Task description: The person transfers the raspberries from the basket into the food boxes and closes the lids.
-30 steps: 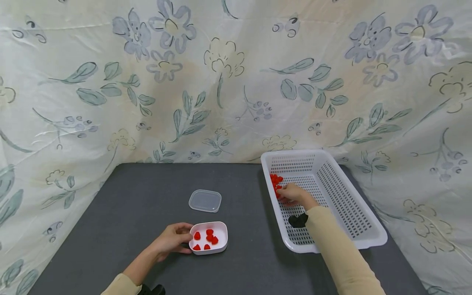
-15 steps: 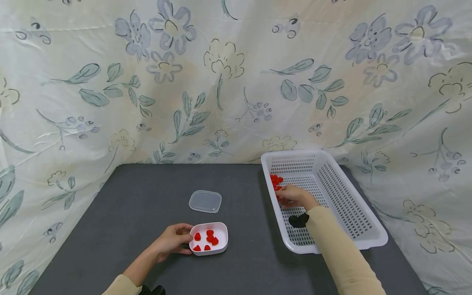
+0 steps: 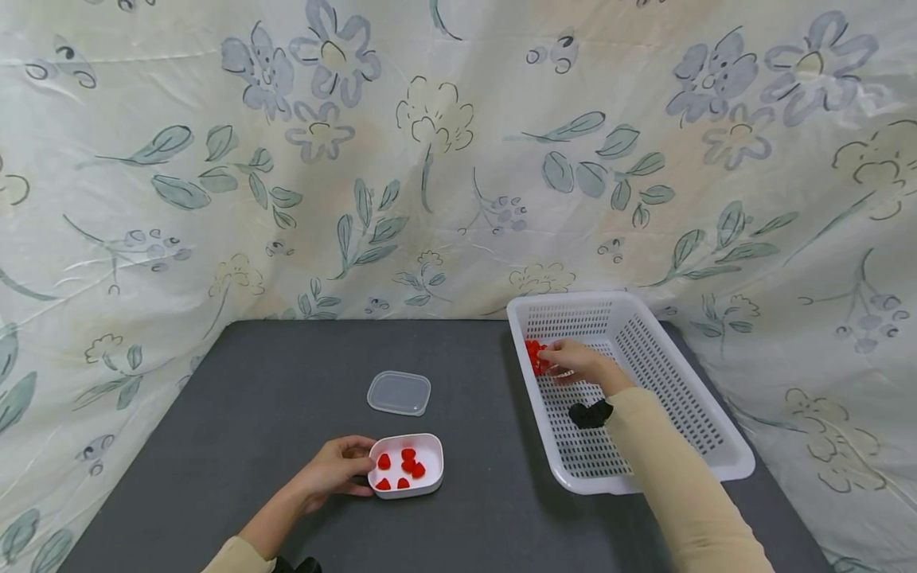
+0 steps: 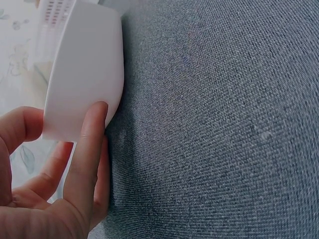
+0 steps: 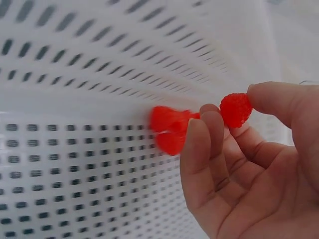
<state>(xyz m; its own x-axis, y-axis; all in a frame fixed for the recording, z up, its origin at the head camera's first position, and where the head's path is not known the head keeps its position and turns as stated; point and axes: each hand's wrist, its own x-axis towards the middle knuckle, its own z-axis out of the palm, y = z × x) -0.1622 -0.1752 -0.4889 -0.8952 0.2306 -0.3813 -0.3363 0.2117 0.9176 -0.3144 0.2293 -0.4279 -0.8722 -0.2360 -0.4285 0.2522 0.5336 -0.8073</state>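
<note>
In the head view my left hand grips the left end of a small white plastic container. Several red raspberries lie inside it. The left wrist view shows the thumb at the rim and fingers along the outer wall of the container. At the right, my right hand reaches into a white perforated basket. Between thumb and fingers it pinches one raspberry, seen in the right wrist view. More raspberries lie just beyond the fingers, blurred and partly hidden.
A translucent lid lies on the dark grey table behind the container. The basket's raised rim stands between the two hands. Floral cloth hangs behind the table and along its sides.
My right hand has shifted slightly up and away from the basket's left wall, now with a raspberry in its fingertips. The left hand and container stay in place.
</note>
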